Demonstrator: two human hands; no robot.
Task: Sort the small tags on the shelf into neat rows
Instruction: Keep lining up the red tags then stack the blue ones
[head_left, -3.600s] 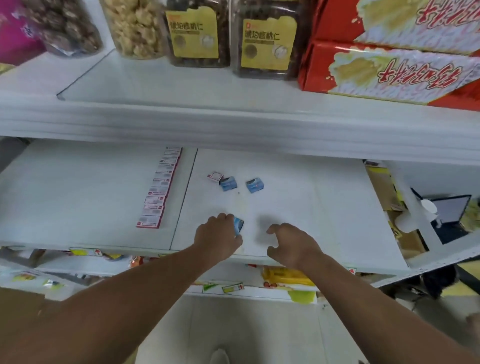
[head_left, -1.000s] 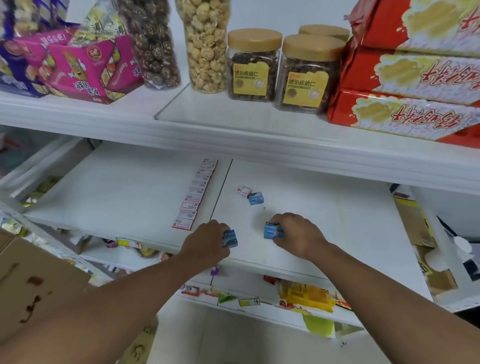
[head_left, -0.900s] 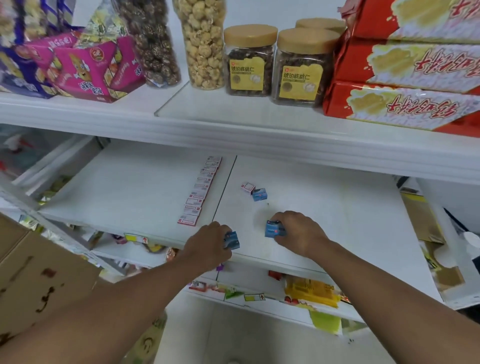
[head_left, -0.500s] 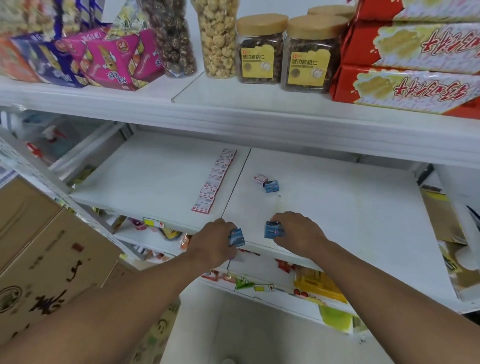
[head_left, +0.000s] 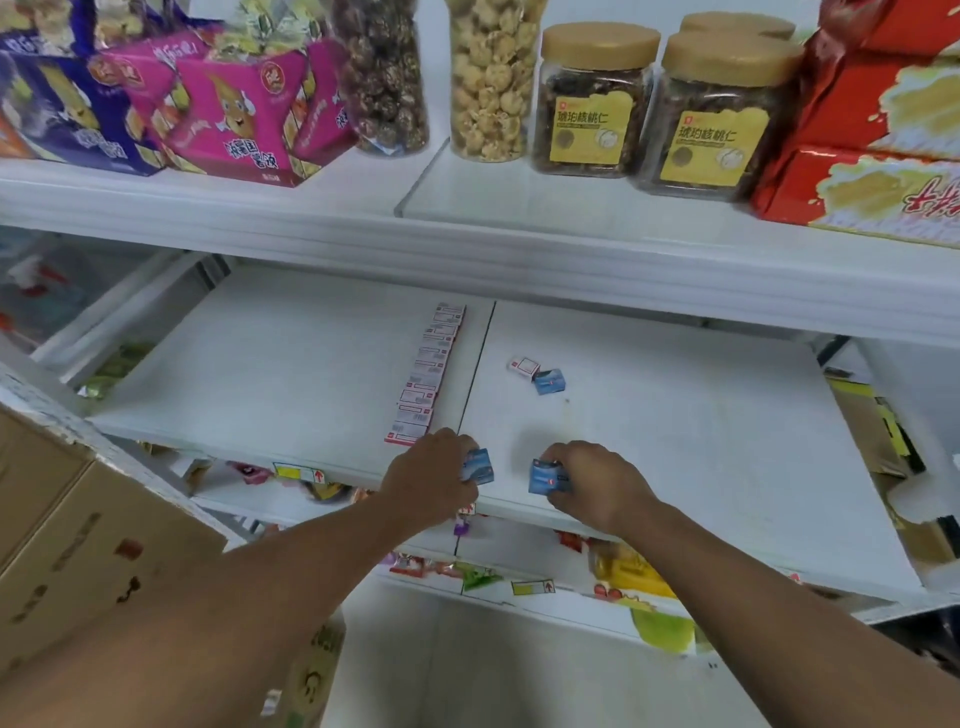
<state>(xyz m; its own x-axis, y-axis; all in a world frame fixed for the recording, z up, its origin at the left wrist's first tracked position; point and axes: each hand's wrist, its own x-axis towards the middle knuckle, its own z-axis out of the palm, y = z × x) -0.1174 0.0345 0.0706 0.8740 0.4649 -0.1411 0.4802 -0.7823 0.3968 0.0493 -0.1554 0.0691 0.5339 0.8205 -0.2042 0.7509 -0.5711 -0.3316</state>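
On the white middle shelf (head_left: 675, 441) a row of white-and-red tags (head_left: 426, 374) runs front to back beside the panel seam. Two loose tags lie further back: a white one (head_left: 523, 367) and a blue one (head_left: 549, 381), touching each other. My left hand (head_left: 431, 475) grips a blue tag (head_left: 479, 466) near the shelf's front edge. My right hand (head_left: 597, 483) grips another blue tag (head_left: 545, 477) a short gap to the right of it. Both held tags sit low on the shelf surface.
The upper shelf carries pink and purple snack boxes (head_left: 228, 109), popcorn jars (head_left: 488, 78), two nut jars with tan lids (head_left: 592, 98) and red boxes (head_left: 872, 130). A cardboard box (head_left: 78, 519) stands at lower left. Lower shelves hold coloured packets (head_left: 628, 571).
My right hand picked up a blue tag from the back group and brought it to the front edge beside my left hand. Since then both hands have stayed put; the camera view shifted.
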